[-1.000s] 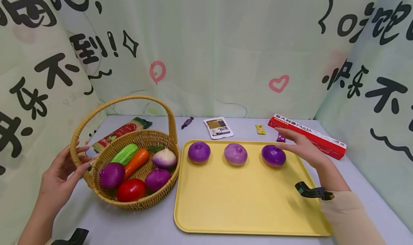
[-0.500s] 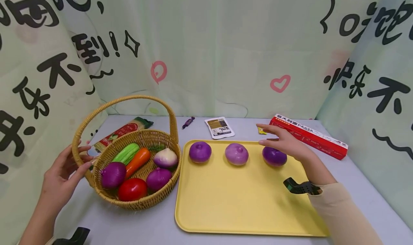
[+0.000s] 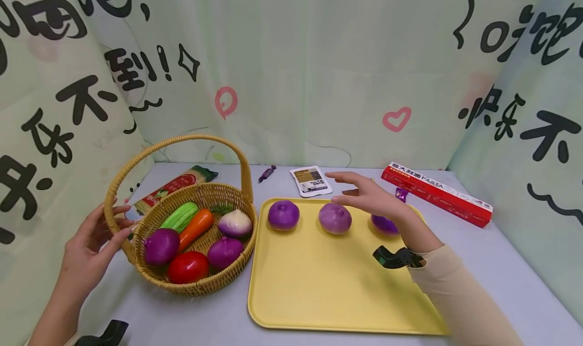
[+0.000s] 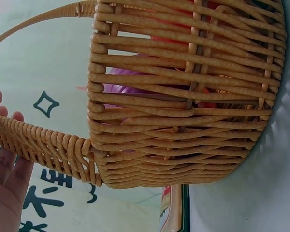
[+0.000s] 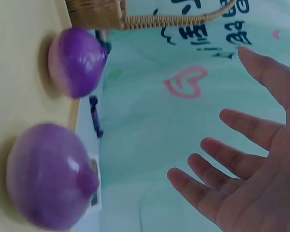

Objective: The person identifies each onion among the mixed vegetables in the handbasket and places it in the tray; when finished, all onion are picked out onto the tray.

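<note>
Open room across the near half of the yellow tray [image 3: 328, 295]. Blocked along its far edge by three purple onions [image 3: 334, 218] in a row. Hemmed on the left by the wicker basket [image 3: 200, 280] and its arched handle [image 3: 182, 139]. Red box [image 3: 437, 194] barring the tabletop [image 3: 501, 265] at far right.

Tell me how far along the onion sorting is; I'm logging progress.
Three purple onions already sit in a row on the yellow tray. The right hand hovers open above them, holding nothing; the left hand steadies the basket by its handle. Two purple onions remain inside with other vegetables.
</note>
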The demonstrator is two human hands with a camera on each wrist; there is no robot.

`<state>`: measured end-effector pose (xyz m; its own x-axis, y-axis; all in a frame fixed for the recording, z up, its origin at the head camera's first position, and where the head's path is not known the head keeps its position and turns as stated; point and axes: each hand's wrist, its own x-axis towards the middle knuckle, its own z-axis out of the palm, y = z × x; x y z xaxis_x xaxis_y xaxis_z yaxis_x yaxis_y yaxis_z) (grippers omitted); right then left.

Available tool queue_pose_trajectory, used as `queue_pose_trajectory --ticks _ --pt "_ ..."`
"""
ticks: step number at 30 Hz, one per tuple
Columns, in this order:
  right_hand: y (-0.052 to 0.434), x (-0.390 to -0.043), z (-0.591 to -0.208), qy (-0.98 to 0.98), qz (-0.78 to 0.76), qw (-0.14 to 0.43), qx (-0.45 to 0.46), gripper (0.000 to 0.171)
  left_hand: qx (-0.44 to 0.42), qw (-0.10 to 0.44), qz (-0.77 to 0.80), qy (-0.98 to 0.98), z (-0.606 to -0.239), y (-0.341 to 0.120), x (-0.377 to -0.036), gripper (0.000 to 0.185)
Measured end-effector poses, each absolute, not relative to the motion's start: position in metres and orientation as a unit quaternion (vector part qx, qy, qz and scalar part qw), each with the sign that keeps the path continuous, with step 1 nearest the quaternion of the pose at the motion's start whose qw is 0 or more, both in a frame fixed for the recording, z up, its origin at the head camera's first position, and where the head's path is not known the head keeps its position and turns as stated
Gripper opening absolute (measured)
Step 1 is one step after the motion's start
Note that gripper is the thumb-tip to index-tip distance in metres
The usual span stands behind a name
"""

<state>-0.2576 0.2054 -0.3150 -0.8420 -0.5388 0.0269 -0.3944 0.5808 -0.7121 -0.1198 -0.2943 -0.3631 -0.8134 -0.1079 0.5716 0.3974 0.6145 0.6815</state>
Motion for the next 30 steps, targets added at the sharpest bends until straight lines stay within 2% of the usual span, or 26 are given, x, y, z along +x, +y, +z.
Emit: queue_pose_trajectory --ticks 10,30 --pt "0.157 -0.254 -0.307 0.831 -0.411 0.109 -0.359 0.062 -0.078 0.288 -0.431 -0.852 -0.364 -0.294 -0.12 0.069" --pt "0.061 -0.253 -0.293 0.795 -0.389 0.161 -0.437 0.057 -0.08 0.286 -0.434 -0.851 -0.364 -0.294 -0.12 0.068"
